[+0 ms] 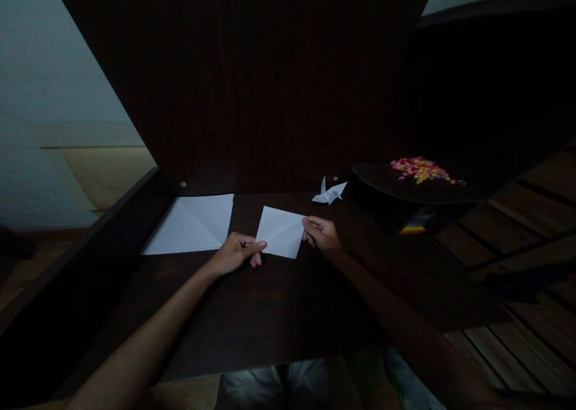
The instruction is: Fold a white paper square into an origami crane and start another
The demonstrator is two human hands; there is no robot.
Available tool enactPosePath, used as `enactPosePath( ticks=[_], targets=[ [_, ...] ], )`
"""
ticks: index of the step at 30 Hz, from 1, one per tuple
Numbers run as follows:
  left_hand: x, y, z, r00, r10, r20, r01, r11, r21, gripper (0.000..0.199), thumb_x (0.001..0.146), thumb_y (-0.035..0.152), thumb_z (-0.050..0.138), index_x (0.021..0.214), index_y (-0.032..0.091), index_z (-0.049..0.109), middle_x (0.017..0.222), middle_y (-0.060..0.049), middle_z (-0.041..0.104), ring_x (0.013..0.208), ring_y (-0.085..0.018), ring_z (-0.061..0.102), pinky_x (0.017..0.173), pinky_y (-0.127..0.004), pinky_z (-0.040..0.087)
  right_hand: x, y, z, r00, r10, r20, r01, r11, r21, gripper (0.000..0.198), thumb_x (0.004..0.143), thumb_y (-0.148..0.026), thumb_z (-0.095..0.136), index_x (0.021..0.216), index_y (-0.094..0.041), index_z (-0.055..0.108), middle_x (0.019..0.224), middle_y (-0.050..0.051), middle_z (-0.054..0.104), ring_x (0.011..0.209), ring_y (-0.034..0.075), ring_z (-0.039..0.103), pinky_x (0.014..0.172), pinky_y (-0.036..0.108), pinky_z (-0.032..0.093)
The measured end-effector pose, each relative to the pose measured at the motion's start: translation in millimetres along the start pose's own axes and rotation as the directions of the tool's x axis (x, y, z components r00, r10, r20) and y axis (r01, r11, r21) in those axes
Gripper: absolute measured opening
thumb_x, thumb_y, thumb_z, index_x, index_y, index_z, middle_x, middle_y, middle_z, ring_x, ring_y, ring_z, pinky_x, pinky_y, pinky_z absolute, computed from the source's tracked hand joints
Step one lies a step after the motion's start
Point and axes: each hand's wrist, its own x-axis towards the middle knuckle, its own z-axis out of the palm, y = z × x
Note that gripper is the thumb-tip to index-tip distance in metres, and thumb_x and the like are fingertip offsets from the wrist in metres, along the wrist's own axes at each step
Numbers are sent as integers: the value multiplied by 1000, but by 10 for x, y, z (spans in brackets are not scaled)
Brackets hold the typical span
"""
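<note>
Between my two hands is a small white square of paper [281, 231] with a faint diagonal crease. My left hand [237, 251] pinches its lower left corner between thumb and fingers. At the opposite corner, upper right, my right hand [323, 235] grips the same sheet, thumb on top. To the left, a stack of larger white paper [186, 224] with a diagonal crease lies on the dark wooden desk [252, 314]. A folded white paper crane [330, 192] stands near the back panel, beyond my right hand.
A pile of small colourful pieces [420, 170] rests on a rounded dark shelf [373, 176] at the right. Behind the desk rises a tall dark panel [252, 86]. A raised dark side board [85, 254] borders the left. Wooden slats [508, 344] show at the lower right.
</note>
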Motion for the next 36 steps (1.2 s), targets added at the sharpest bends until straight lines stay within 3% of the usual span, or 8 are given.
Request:
enactPosePath(
  ticks=[5, 13, 17, 21, 25, 30, 33, 36],
  targets=[
    [19, -1, 19, 996, 10, -90, -10, 1000, -7, 45, 84, 53, 60, 60, 15, 69, 55, -4, 65, 52, -13, 59, 58, -24, 44, -51, -27, 75, 996, -85, 14, 85, 996, -29, 36, 65, -52, 75, 66, -18, 64, 61, -2, 53, 49, 9, 44, 43, 23, 33],
    [-12, 10, 70, 1000, 5, -17, -5, 1000, 18, 40, 84, 50, 62, 70, 14, 74, 68, -5, 70, 65, -16, 62, 65, -25, 46, -89, -20, 93, 999, -47, 15, 47, 999, 11, 32, 70, -52, 70, 72, -20, 67, 68, 2, 65, 61, 16, 57, 53, 27, 45],
    [-7, 21, 71, 988, 34, -153, -50, 993, -104, 37, 80, 48, 67, 95, 15, 72, 79, -4, 70, 72, -17, 62, 67, -26, 48, -86, -25, 70, 992, 62, 107, -68, 996, 52, 32, 69, -49, 71, 79, -18, 71, 77, 4, 71, 68, 19, 63, 60, 28, 47],
    [35, -19, 56, 967, 30, -255, -84, 976, -203, 54, 74, 42, 74, 118, 14, 61, 74, 0, 63, 63, -13, 59, 63, -26, 49, -54, 78, 62, 984, 101, 144, -99, 995, -24, 39, 69, -45, 71, 94, -15, 73, 70, 4, 69, 63, 17, 61, 57, 27, 45],
    [46, -103, 54, 967, 102, -233, -83, 993, 89, 49, 80, 36, 68, 123, 16, 59, 76, 0, 62, 66, -14, 58, 66, -28, 50, -31, 191, 47, 993, 32, 111, -2, 967, -255, 44, 72, -38, 71, 109, -16, 70, 62, -2, 61, 53, 12, 51, 52, 25, 41],
    [27, -175, 96, 921, 380, -88, -228, 707, 670, 37, 90, 24, 54, 126, 22, 63, 107, -9, 62, 97, -24, 55, 91, -42, 47, -62, 207, 23, 941, -171, 291, 326, 689, -647, 41, 80, -27, 68, 120, -21, 67, 105, 9, 66, 89, 21, 57, 80, 37, 49],
    [17, -184, 124, 900, 431, 65, -319, 550, 772, 36, 89, 16, 52, 121, 25, 67, 123, -10, 59, 108, -26, 51, 96, -46, 45, -88, 199, 28, 868, -177, 465, 485, 504, -714, 32, 90, -25, 57, 120, -25, 68, 131, 9, 59, 110, 26, 49, 94, 46, 43],
    [-5, -167, 149, 893, 425, 148, -367, 498, 785, 35, 92, 27, 54, 124, 23, 64, 136, -12, 54, 121, -30, 45, 100, -50, 41, -101, 189, 30, 845, -116, 521, 520, 406, -752, 35, 95, -24, 48, 126, -27, 64, 138, 6, 57, 114, 28, 47, 92, 49, 41]
  ],
)
